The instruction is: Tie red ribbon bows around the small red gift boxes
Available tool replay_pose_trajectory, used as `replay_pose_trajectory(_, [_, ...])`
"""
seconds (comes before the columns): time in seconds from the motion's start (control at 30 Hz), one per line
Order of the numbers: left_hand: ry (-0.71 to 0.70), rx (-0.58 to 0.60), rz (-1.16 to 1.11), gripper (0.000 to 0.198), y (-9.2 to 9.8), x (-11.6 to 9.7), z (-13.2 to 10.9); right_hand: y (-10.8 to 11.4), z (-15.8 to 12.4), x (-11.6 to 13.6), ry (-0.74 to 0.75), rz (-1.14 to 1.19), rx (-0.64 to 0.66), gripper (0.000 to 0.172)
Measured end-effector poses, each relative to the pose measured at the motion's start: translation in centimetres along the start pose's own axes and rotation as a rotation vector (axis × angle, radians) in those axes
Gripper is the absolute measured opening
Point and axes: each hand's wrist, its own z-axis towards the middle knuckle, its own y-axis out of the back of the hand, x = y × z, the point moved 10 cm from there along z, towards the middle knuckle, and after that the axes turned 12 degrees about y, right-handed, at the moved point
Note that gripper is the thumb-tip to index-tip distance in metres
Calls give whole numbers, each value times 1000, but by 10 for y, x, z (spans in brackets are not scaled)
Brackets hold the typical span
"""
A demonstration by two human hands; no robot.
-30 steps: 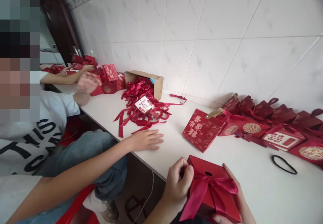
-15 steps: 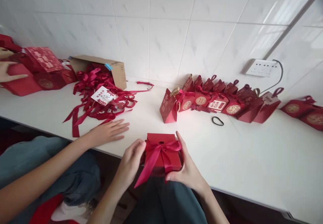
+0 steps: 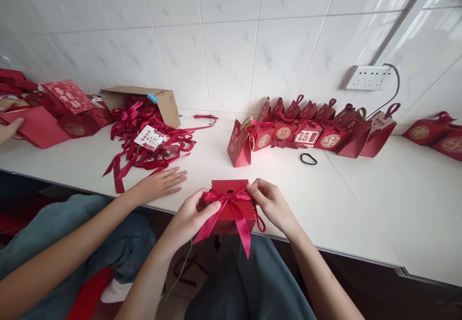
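Note:
A red gift box (image 3: 236,217) sits at the table's front edge, just above my lap. Across its top is a tied bright pink-red ribbon bow (image 3: 236,203), with two tails hanging over the front. My left hand (image 3: 193,216) is closed on the bow's left loop, thumb on top, against the box's left side. With thumb and fingertips my right hand (image 3: 271,203) pinches the right loop at the box's upper right corner. Below that hand a twisted red cord (image 3: 260,221) hangs from the box's right side. Fingers hide parts of both loops.
Red ribbons (image 3: 137,139) spill from a cardboard box (image 3: 169,108), a white card (image 3: 149,138) on top. Several finished red boxes (image 3: 285,131) line the wall, near a black elastic band (image 3: 308,159). Another person's hand (image 3: 160,185) lies flat at left; a further hand (image 3: 10,127) holds a red box.
My right hand has moved from cupping the box's right side up to the bow's right loop. My left hand has shifted onto the left loop. The right tail now hangs spread to the right.

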Motion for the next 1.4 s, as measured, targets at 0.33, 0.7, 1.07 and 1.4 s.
replay_pose_trajectory(0.33, [-52, -106, -100, 34, 9, 5, 12, 14, -13, -14, -33, -6, -67, 44])
replay_pose_trajectory(0.7, [-240, -279, -16, 24, 19, -19, -4, -15, -30, 0, 176, -91, 181, 98])
replay_pose_trajectory(1.07, [-890, -437, 426, 12, -33, -78, -100, -4, -45, 41, 524, -180, -78, 99])
replay_pose_trajectory(1.4, [-1013, -512, 336, 10, -38, -81, -121, 7, -58, 54, 592, -129, -158, 99])
